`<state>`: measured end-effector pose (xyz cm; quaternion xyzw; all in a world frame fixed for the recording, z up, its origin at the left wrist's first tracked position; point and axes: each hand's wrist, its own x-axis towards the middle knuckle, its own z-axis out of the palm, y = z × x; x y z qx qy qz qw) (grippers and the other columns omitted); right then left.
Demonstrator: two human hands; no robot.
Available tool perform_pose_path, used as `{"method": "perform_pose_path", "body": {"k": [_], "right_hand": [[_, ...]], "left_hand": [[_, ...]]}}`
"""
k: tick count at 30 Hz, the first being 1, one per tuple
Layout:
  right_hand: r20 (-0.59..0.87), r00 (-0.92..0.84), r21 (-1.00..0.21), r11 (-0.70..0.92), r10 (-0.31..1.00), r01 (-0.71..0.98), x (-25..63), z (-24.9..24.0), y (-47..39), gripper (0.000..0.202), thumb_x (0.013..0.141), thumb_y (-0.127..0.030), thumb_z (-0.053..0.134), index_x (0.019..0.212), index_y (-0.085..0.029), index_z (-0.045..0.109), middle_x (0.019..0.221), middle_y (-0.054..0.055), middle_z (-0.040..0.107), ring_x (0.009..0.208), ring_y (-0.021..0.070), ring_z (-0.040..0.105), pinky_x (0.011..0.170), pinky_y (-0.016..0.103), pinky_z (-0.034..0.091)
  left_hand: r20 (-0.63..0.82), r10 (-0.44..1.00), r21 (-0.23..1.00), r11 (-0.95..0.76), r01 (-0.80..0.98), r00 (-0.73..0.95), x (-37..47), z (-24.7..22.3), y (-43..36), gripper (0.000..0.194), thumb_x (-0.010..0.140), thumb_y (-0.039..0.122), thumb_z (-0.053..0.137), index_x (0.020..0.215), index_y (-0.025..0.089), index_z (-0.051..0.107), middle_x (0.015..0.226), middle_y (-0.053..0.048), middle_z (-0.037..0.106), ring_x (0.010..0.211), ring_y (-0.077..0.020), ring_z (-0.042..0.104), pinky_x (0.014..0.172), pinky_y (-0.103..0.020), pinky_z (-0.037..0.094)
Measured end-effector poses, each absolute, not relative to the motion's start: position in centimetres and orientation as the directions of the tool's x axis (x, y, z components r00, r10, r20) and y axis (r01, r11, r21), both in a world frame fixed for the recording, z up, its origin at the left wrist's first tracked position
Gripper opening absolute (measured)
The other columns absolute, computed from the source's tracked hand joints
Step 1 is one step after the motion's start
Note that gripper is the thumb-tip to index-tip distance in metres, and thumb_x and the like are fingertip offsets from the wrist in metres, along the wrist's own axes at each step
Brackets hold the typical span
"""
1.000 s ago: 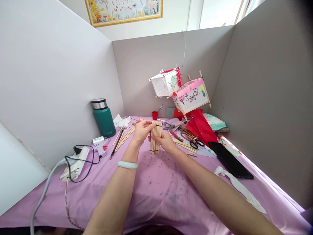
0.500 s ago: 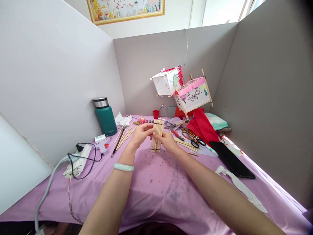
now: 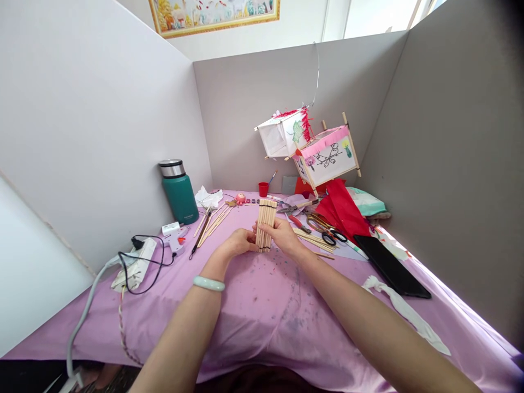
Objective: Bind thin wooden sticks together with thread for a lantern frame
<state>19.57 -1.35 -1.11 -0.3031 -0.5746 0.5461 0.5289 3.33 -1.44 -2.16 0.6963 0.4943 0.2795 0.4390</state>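
Note:
Upright above the purple cloth is a row of pale wooden sticks (image 3: 267, 212), bound side by side with dark bands near the top and bottom. My right hand (image 3: 282, 234) is closed round its right side, the thumb lying across the front. At the lower left edge of the sticks is my left hand (image 3: 241, 242), its fingers closed on the bottom corner; the fingertips are partly hidden behind the bundle. A pale green bangle (image 3: 209, 283) circles my left wrist.
Loose sticks (image 3: 215, 225) lie left, near a glue gun (image 3: 175, 240) and a green bottle (image 3: 180, 194). Scissors (image 3: 329, 232), pliers (image 3: 298, 222), red cloth (image 3: 341, 210) and a black tablet-like slab (image 3: 391, 265) lie right. Paper lanterns (image 3: 327, 158) hang at the back.
My left hand has moved down from the upper part of the stick bundle to its lower left corner. My right hand keeps its hold. The view has shifted slightly.

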Motion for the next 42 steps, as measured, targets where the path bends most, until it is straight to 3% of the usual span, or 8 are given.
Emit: {"method": "perform_pose_path", "body": {"k": [9,16,19,25,31,36,39,42], "right_hand": [[0.281,-0.259,-0.945,0.219,0.924,-0.244,19.4,-1.1,-1.3,0.027,0.066,-0.033,0.073,0.087,-0.016,0.068,0.085,0.006,0.073,0.077,0.0203,0.069,0.075,0.036,0.054],[0.276,-0.265,-0.943,0.207,0.924,-0.261,19.5,-0.8,-1.6,0.03,0.064,-0.034,0.075,0.086,-0.015,0.069,0.084,0.006,0.074,0.075,0.0201,0.069,0.074,0.035,0.055],[0.267,-0.263,-0.942,0.193,0.927,-0.274,19.7,-0.6,-1.7,0.031,0.062,-0.034,0.076,0.085,-0.015,0.069,0.083,0.006,0.074,0.075,0.0204,0.069,0.075,0.036,0.055],[0.158,-0.233,-0.92,0.058,0.959,-0.387,19.9,-0.1,-1.9,0.031,0.065,-0.031,0.073,0.091,-0.015,0.065,0.085,0.007,0.073,0.074,0.0196,0.069,0.07,0.034,0.056],[0.199,-0.19,-0.96,0.152,0.962,-0.234,20.0,-0.1,-1.8,0.03,0.073,-0.037,0.067,0.093,-0.015,0.061,0.088,0.006,0.069,0.075,0.0173,0.065,0.068,0.031,0.054],[0.198,-0.035,-0.978,0.2,0.98,0.055,20.7,-1.1,-0.9,0.043,0.076,-0.031,0.063,0.115,-0.016,0.055,0.1,0.008,0.067,0.085,0.0176,0.063,0.065,0.028,0.052],[0.201,-0.031,-0.969,0.203,0.979,0.143,20.8,-1.8,-0.3,0.044,0.078,-0.028,0.057,0.12,-0.015,0.053,0.098,0.009,0.067,0.085,0.0175,0.064,0.065,0.028,0.052],[0.276,-0.066,-0.921,0.283,0.959,0.267,20.5,-2.3,-0.3,0.039,0.079,-0.026,0.057,0.116,-0.015,0.057,0.094,0.007,0.069,0.084,0.0171,0.065,0.072,0.03,0.052]], "left_hand": [[-0.024,0.938,0.749,-0.213,0.628,0.346,3.3,-1.6,-1.5,0.025,0.06,0.026,0.068,0.081,0.012,0.073,0.07,0.0,0.067,0.067,-0.0158,0.058,0.064,-0.024,0.042],[-0.013,0.942,0.777,-0.202,0.597,0.335,3.4,-1.6,-2.0,0.027,0.061,0.024,0.068,0.086,0.013,0.073,0.075,0.0,0.07,0.072,-0.0178,0.061,0.066,-0.026,0.045],[-0.009,0.941,0.842,-0.176,0.511,0.338,3.8,-1.0,-2.5,0.027,0.062,0.025,0.071,0.087,0.013,0.072,0.08,-0.003,0.071,0.077,-0.0193,0.062,0.07,-0.028,0.046],[0.014,0.872,0.998,-0.044,0.049,0.489,5.3,-0.6,-3.5,0.046,0.065,0.041,0.075,0.096,0.01,0.063,0.087,-0.009,0.068,0.079,-0.0199,0.064,0.075,-0.033,0.049],[-0.087,0.946,0.988,0.042,0.147,0.312,5.9,-0.8,-3.3,0.031,0.079,0.041,0.061,0.089,0.012,0.058,0.07,-0.003,0.059,0.057,-0.0118,0.056,0.059,-0.026,0.046],[-0.033,0.987,0.713,0.135,0.688,-0.16,4.5,-0.6,-1.7,0.025,0.089,0.029,0.044,0.098,0.012,0.06,0.091,-0.014,0.067,0.083,-0.0205,0.064,0.07,-0.028,0.045],[0.016,0.964,0.566,0.212,0.797,-0.267,4.0,-0.7,-1.4,0.027,0.087,0.026,0.047,0.106,0.011,0.058,0.105,-0.022,0.064,0.103,-0.0296,0.06,0.082,-0.038,0.043],[0.092,0.958,0.28,0.236,0.93,-0.271,4.2,-0.9,-1.8,0.03,0.086,0.026,0.045,0.107,0.012,0.06,0.11,-0.021,0.063,0.11,-0.0315,0.057,0.088,-0.042,0.041]]}}
